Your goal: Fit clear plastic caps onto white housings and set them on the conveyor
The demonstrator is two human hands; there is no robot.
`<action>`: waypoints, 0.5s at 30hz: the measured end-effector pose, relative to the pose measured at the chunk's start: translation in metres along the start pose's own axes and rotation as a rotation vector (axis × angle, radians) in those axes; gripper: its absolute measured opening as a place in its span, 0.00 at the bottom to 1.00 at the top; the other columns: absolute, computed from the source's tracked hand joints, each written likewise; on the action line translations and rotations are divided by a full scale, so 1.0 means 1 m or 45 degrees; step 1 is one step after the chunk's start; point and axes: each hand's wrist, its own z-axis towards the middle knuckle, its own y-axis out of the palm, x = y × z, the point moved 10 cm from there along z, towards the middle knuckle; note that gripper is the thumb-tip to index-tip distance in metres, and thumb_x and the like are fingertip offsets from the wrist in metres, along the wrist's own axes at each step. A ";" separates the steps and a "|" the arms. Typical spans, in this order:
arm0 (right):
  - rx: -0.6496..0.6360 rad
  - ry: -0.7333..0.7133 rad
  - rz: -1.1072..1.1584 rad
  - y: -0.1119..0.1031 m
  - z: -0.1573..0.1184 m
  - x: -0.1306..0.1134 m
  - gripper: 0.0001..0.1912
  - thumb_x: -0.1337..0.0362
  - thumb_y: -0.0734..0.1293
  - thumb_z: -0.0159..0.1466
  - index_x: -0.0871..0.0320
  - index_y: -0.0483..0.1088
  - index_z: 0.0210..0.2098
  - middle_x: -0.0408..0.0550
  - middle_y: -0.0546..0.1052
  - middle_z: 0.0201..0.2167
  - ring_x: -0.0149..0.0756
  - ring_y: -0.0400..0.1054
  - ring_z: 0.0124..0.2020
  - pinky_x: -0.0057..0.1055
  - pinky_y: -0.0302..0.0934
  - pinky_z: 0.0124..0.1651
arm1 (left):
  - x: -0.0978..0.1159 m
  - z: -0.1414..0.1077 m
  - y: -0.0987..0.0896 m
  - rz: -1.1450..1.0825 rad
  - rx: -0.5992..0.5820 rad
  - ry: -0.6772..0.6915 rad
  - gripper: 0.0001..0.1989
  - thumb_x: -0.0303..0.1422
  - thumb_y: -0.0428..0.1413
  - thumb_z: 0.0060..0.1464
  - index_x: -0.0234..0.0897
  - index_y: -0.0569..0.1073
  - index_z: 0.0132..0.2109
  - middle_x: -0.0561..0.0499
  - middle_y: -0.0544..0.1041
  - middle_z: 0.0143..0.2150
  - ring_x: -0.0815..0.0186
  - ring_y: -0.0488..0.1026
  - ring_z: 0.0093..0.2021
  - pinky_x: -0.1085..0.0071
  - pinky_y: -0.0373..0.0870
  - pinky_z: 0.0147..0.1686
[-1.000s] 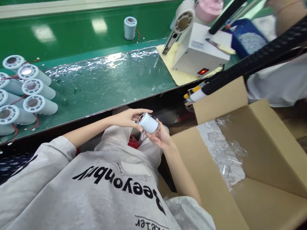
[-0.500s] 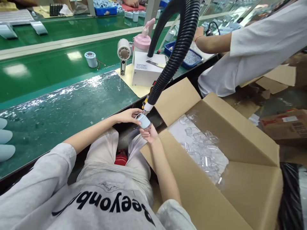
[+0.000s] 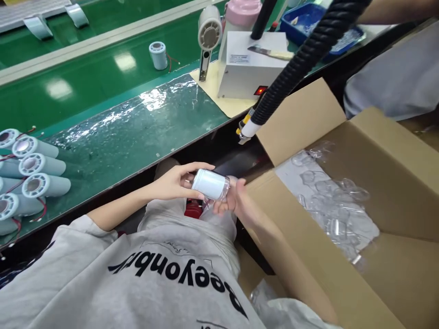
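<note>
The left hand (image 3: 173,182) grips one pale-blue cylinder (image 3: 210,183) before the bench's (image 3: 144,135) near edge; the right hand (image 3: 238,199) spreads loosely at its clear end, contact unclear. One cardboard box (image 3: 305,242) holds clear pieces (image 3: 338,214), too jumbled to count. At least eight similar cylinders (image 3: 56,186) crowd the bench's left end; one blue tray (image 3: 291,31) holds small bits.

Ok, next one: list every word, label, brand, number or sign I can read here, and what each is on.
"Beeyonb…": grey shirt, upside down in view; last letters distorted by folds.
Small script above it in view, same shirt: too small to read.
Lettering at the bottom edge, same shirt: cut off.
Label on the white box: too small to read.
</note>
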 end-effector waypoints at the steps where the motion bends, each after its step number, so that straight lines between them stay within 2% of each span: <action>1: 0.089 -0.218 -0.183 -0.002 -0.006 -0.016 0.43 0.27 0.60 0.61 0.54 0.62 0.60 0.59 0.78 0.50 0.42 0.79 0.39 0.35 0.77 0.37 | -0.001 -0.007 0.001 -0.021 0.019 -0.016 0.35 0.32 0.70 0.46 0.40 0.71 0.62 0.42 0.75 0.58 0.62 0.79 0.47 0.70 0.79 0.43; 3: 0.227 -0.670 -0.609 0.005 -0.027 -0.048 0.39 0.39 0.71 0.62 0.47 0.59 0.65 0.58 0.66 0.66 0.48 0.73 0.57 0.46 0.73 0.54 | -0.002 -0.019 0.001 -0.043 0.043 -0.046 0.36 0.34 0.70 0.47 0.40 0.71 0.63 0.43 0.76 0.57 0.64 0.79 0.44 0.70 0.79 0.42; 5: 0.260 -1.010 -0.965 0.025 -0.047 -0.065 0.31 0.57 0.74 0.65 0.42 0.62 0.65 0.51 0.63 0.69 0.48 0.66 0.64 0.50 0.67 0.63 | -0.003 -0.027 0.002 -0.021 0.046 -0.065 0.36 0.36 0.69 0.49 0.41 0.69 0.65 0.43 0.77 0.56 0.65 0.79 0.41 0.70 0.78 0.40; 6: 0.241 -1.088 -1.048 0.032 -0.052 -0.068 0.29 0.63 0.73 0.66 0.41 0.64 0.64 0.50 0.65 0.68 0.48 0.66 0.65 0.50 0.66 0.64 | -0.003 -0.031 0.002 0.003 0.038 -0.061 0.37 0.37 0.69 0.49 0.42 0.69 0.65 0.43 0.77 0.55 0.64 0.79 0.41 0.69 0.78 0.40; 8: 0.207 -1.044 -0.987 0.034 -0.052 -0.065 0.28 0.64 0.72 0.67 0.41 0.66 0.64 0.49 0.70 0.65 0.47 0.68 0.64 0.47 0.69 0.62 | 0.002 -0.035 0.004 0.069 -0.002 -0.004 0.38 0.37 0.70 0.49 0.44 0.69 0.66 0.43 0.77 0.57 0.60 0.79 0.47 0.68 0.78 0.43; 11: 0.153 -0.787 -0.651 0.025 -0.041 -0.051 0.27 0.55 0.72 0.67 0.43 0.68 0.64 0.50 0.76 0.60 0.47 0.74 0.58 0.41 0.75 0.54 | 0.012 -0.040 0.010 0.123 -0.106 0.122 0.38 0.34 0.70 0.48 0.47 0.69 0.66 0.42 0.72 0.65 0.55 0.74 0.59 0.65 0.77 0.51; 13: 0.145 -0.713 -0.563 0.022 -0.039 -0.046 0.24 0.53 0.72 0.67 0.42 0.71 0.62 0.49 0.77 0.58 0.46 0.75 0.56 0.38 0.76 0.49 | 0.013 -0.043 0.013 0.107 -0.166 0.145 0.37 0.32 0.68 0.51 0.49 0.68 0.67 0.43 0.69 0.67 0.55 0.73 0.61 0.64 0.77 0.53; 15: 0.173 -0.712 -0.630 0.021 -0.040 -0.046 0.24 0.54 0.74 0.65 0.41 0.73 0.60 0.48 0.77 0.59 0.46 0.74 0.58 0.37 0.75 0.51 | 0.008 -0.044 0.014 0.060 -0.193 0.113 0.38 0.31 0.66 0.54 0.51 0.65 0.69 0.43 0.67 0.69 0.56 0.73 0.61 0.64 0.76 0.53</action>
